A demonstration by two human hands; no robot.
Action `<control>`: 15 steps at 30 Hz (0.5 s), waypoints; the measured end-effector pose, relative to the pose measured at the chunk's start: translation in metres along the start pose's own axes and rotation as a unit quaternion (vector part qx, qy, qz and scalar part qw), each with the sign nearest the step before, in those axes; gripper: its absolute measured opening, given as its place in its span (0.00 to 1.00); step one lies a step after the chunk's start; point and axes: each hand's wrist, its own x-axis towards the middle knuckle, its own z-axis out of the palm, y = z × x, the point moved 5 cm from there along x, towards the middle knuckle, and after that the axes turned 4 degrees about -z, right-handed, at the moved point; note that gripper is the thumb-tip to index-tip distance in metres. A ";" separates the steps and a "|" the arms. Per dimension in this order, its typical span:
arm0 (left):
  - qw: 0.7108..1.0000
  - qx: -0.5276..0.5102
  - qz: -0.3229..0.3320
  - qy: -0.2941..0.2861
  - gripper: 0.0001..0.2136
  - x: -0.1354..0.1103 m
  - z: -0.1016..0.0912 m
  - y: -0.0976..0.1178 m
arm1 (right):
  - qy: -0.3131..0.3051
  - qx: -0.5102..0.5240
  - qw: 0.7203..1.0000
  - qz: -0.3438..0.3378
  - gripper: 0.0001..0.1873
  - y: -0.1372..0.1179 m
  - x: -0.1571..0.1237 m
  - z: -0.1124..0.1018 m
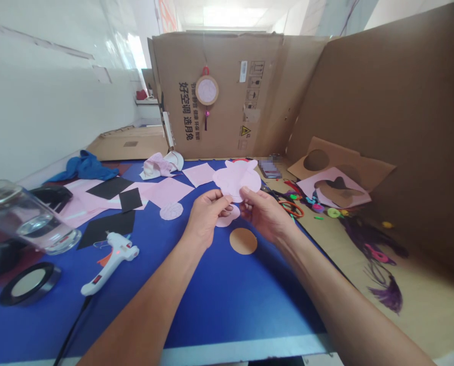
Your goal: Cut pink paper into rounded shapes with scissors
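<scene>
Between my two hands is a pink paper cutout (236,178) with a rounded, wavy outline and small ear-like bumps on top. My left hand (207,216) pinches its lower left edge between thumb and fingers. At the lower right edge, the thumb of my right hand (265,211) presses on its face. Below it, a second pink paper piece (229,217) shows partly behind my left fingers; whether it is held or lies on the table I cannot tell. A tan cardboard disc (243,241) lies on the blue table (219,305) just under my hands. Left of them rests a pale patterned disc (171,211).
A white glue gun (110,262) with a cord lies at left, near a roll of tape (31,283) and a tilted-looking clear glass (36,218). Black squares (107,229) and pink sheets (168,191) lie behind. Scissors (288,201), beads and purple tassels (389,295) sit at right, before cardboard walls (227,56).
</scene>
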 end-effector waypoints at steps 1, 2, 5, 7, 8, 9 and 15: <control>1.000 0.003 0.003 0.010 0.08 0.001 -0.002 0.001 | -0.006 -0.062 0.998 -0.009 0.21 -0.006 0.001 -0.005; 1.000 0.007 0.006 0.020 0.08 0.003 -0.005 0.002 | -0.005 -0.140 0.990 -0.024 0.22 -0.014 0.002 -0.011; 0.999 0.010 0.008 0.049 0.08 0.007 -0.015 0.005 | 0.045 -0.482 0.868 -0.110 0.18 -0.046 0.003 -0.038; 0.998 0.004 0.008 0.065 0.08 0.010 -0.021 0.007 | 0.097 -0.717 0.682 -0.105 0.13 -0.062 0.004 -0.058; 0.997 0.003 0.011 0.072 0.08 0.011 -0.024 0.008 | 0.110 -0.746 0.650 -0.089 0.12 -0.066 0.004 -0.068; 0.997 0.001 0.010 0.073 0.08 0.012 -0.026 0.009 | 0.113 -0.759 0.636 -0.078 0.13 -0.068 0.004 -0.077; 0.996 -0.001 0.014 0.092 0.07 0.014 -0.033 0.013 | 0.070 -0.811 0.581 -0.028 0.14 -0.054 0.009 -0.096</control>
